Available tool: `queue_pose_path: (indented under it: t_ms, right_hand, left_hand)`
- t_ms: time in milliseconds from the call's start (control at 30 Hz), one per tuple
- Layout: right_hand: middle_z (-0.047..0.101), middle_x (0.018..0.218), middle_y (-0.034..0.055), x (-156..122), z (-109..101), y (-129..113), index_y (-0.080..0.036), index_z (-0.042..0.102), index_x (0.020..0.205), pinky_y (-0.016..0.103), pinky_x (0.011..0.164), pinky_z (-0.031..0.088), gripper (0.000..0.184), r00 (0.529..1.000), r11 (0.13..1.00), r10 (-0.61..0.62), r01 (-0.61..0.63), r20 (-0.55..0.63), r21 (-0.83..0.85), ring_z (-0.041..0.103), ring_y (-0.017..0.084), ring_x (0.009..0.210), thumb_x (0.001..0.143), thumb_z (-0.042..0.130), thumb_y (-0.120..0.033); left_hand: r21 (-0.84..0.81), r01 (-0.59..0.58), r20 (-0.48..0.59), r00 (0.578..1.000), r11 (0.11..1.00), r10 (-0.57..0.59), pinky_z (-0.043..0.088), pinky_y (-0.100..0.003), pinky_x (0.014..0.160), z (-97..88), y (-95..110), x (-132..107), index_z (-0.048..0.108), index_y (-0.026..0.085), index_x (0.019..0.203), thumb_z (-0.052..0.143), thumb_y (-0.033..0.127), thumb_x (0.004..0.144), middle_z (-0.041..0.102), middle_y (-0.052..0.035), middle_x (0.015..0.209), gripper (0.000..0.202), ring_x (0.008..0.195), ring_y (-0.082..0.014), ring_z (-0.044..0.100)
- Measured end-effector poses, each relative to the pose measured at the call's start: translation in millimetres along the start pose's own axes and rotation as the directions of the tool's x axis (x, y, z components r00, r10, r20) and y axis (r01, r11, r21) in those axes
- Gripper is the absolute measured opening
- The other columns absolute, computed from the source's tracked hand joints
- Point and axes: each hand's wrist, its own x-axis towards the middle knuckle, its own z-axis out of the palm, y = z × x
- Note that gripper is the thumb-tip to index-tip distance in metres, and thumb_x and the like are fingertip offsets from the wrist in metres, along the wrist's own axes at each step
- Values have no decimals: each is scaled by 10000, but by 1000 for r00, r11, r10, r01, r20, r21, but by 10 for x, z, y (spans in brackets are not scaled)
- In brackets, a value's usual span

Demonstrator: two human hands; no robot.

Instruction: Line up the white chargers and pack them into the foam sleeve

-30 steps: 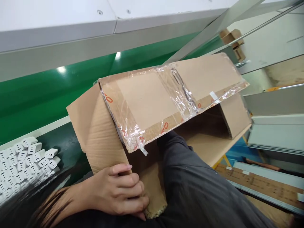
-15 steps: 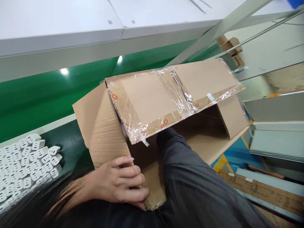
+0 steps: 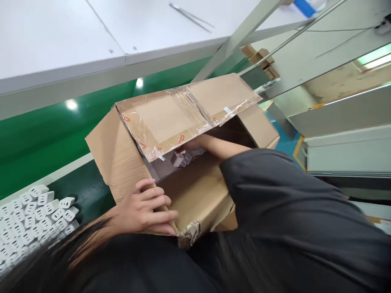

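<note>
A large open cardboard box (image 3: 171,118), patched with clear tape, is tilted in front of me. My left hand (image 3: 146,209) is closed over the near left edge of the box, its fingers curled across the rim. My right arm reaches inside under the taped flap. Only part of my right hand (image 3: 195,142) shows in the shadow there, with its fingers hidden. Beside it, within the box, lie several pale hollow rectangular pieces (image 3: 182,158). Whether the right hand holds any of them cannot be made out.
Rows of white plug-like pieces with slots (image 3: 33,224) stand on a dark green surface at left. A white worktable (image 3: 61,44) with tweezers (image 3: 192,17) on it spans the top. Small cardboard boxes (image 3: 261,61) sit beyond the metal frame.
The view has shifted, and the box appears further left. My right arm's bare forearm now shows at the opening, and pale pieces inside have come into view. The left hand keeps its hold.
</note>
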Motion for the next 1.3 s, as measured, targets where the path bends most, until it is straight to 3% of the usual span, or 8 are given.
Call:
queue_pose_path:
  t_ms: [167, 367, 533, 733, 900, 967, 1067, 1300]
  right_hand:
    - [718, 821, 17, -691, -328, -513, -208, 731, 823, 228, 655, 445, 67, 964, 982, -165, 179, 208, -54, 644, 139, 722, 842, 696, -262]
    - [666, 838, 13, -1543, -357, -1087, -248, 674, 890, 254, 636, 474, 121, 948, 953, -221, 260, -230, 155, 621, 138, 740, 953, 590, -308]
    - [618, 874, 26, -1816, 96, -1316, -263, 641, 939, 325, 722, 512, 92, 822, 857, 43, 261, -568, 443, 603, 180, 816, 916, 660, -351]
    - [523, 1068, 73, -2116, 738, -1839, -327, 564, 1197, 331, 694, 535, 440, 884, 520, -64, 426, -464, 740, 572, 207, 881, 810, 760, -398]
    - [513, 1201, 89, -1887, 1342, -2267, -276, 585, 1253, 342, 997, 473, 425, 718, 324, -688, 434, -105, 841, 555, 193, 1138, 852, 722, -259]
    - [523, 1259, 104, -1680, 1763, -2353, -239, 577, 1284, 362, 1063, 429, 442, 631, 321, -774, 321, 51, 891, 536, 199, 1212, 868, 707, -314]
    - [568, 1290, 110, -1384, 2587, -2367, -217, 574, 1269, 367, 1007, 478, 462, 697, 400, -659, 6, 283, 917, 578, 214, 1189, 866, 677, -418]
    - [677, 1139, 99, -801, 3975, -2206, -189, 581, 1175, 415, 1008, 478, 437, 899, 546, -176, -250, 401, 800, 623, 229, 1097, 820, 636, -439]
  left_hand:
    - [7, 205, -89, 975, 979, -204, 426, -386, 1036, -92, 170, 106, 573, 202, 1205, 716, 590, 820, 668, -107, 1152, 565, 1067, -227, 595]
    - [120, 215, -66, 976, 969, -208, 489, -403, 936, -67, 394, 296, 430, 140, 1399, 652, 554, 886, 637, -170, 1241, 695, 1117, -274, 619]
    - [-280, 285, -113, 938, 917, -326, 532, -304, 888, -196, 514, 154, 531, 210, 1316, 691, 402, 901, 690, -92, 1170, 485, 1033, -197, 674]
    - [-861, 392, -4, 632, 325, -775, 597, -297, 652, -583, 617, -502, 450, 234, 1383, 574, 525, 913, 708, -73, 1030, 566, 773, -193, 713]
    - [-836, 494, -118, 263, 239, -958, 599, -289, 634, -849, 846, -1391, 505, 238, 1332, 639, 424, 838, 659, -69, 1121, 544, 787, -191, 702]
    - [-808, 562, -150, 93, 176, -984, 599, -296, 649, -885, 997, -1832, 505, 227, 1330, 623, 410, 832, 632, -80, 1172, 544, 816, -190, 692]
    - [-662, 749, -161, -106, 27, -981, 599, -316, 705, -799, 1245, -2485, 393, 218, 1438, 537, 417, 860, 591, -106, 1271, 628, 883, -192, 674]
    - [-58, 986, -151, -163, -156, -975, 518, -375, 905, -207, 1503, -3220, 525, 178, 1354, 564, 261, 822, 625, -119, 1201, 540, 1007, -243, 620]
